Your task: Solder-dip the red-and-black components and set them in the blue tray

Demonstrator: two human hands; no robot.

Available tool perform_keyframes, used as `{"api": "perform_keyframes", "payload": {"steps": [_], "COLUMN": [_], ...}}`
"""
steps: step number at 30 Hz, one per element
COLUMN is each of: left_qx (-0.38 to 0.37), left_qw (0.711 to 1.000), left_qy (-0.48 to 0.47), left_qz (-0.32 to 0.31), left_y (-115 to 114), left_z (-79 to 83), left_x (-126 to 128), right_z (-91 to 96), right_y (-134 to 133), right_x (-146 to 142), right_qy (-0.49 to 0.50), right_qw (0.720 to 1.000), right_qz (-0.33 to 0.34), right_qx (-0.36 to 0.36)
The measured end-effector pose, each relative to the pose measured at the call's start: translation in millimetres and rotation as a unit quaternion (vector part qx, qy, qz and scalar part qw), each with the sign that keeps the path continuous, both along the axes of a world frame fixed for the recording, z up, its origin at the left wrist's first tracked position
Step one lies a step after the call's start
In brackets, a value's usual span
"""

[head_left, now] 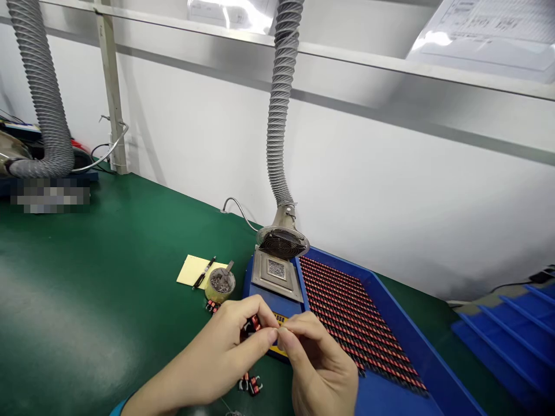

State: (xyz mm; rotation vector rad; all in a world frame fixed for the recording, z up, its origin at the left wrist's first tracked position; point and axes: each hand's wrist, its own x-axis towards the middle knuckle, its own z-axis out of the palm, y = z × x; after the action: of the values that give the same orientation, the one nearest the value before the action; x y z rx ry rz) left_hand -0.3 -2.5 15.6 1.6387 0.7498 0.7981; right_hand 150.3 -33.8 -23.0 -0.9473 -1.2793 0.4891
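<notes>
My left hand [223, 352] and my right hand [323, 367] meet in front of the blue solder pot [271, 297], thumb and forefinger of each pinched together, tips touching. Whatever sits between the fingertips is too small or hidden to make out. A red-and-black coil part [255, 322] shows in the gap between my left thumb and forefinger; I cannot tell whether it is held or lies behind. More loose coil parts [251, 384] rest on the green table below my hands. Another loose coil part [212, 306] lies beyond my left hand, beside a small round tub [220, 284] of grey material.
A blue tray [390, 309] at the right holds rows of red-and-black parts [355, 315]. Over the solder pot hangs a fume hood [284, 242] on a grey hose [281, 110]. A pen [203, 273] lies on yellow paper [189, 270]. Blue ribbed trays [511, 341] stand far right.
</notes>
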Motion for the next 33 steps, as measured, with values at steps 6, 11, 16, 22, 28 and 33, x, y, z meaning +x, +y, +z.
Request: {"api": "perform_keyframes", "payload": {"steps": [6,11,16,22,28,33], "left_qx": [0.014,-0.014,-0.003,0.098,0.306,0.411], "left_qw": [0.998,0.995,0.994,0.994,0.95,0.908], "left_qy": [-0.054,-0.096,-0.105,-0.036,0.029,0.017], "left_qz": [-0.002,-0.004,0.014,0.024,0.046,0.074], "left_y": [1.0,0.6,1.6,0.9,0.9,0.4], "left_z": [-0.5,-1.8,-4.0,-5.1,-11.2,-14.3], "left_x": [0.9,1.9,2.5,0.5,1.3,3.0], "right_z": [-1.1,-2.9,3.6,14.4,12.2,7.8], "right_y": [3.3,5.0,-2.2,-8.6,-10.3,-7.4], "right_x": [0.0,-3.1,4.9,10.4,-0.5,9.9], "right_qy": [0.041,0.077,-0.037,-0.189,-0.191,-0.011], "right_qw": [0.998,0.995,0.994,0.977,0.979,0.995], "right_qz": [0.031,0.059,0.099,0.007,-0.063,0.084], "right_qx": [-0.024,-0.037,-0.04,0.097,0.026,-0.047]}}
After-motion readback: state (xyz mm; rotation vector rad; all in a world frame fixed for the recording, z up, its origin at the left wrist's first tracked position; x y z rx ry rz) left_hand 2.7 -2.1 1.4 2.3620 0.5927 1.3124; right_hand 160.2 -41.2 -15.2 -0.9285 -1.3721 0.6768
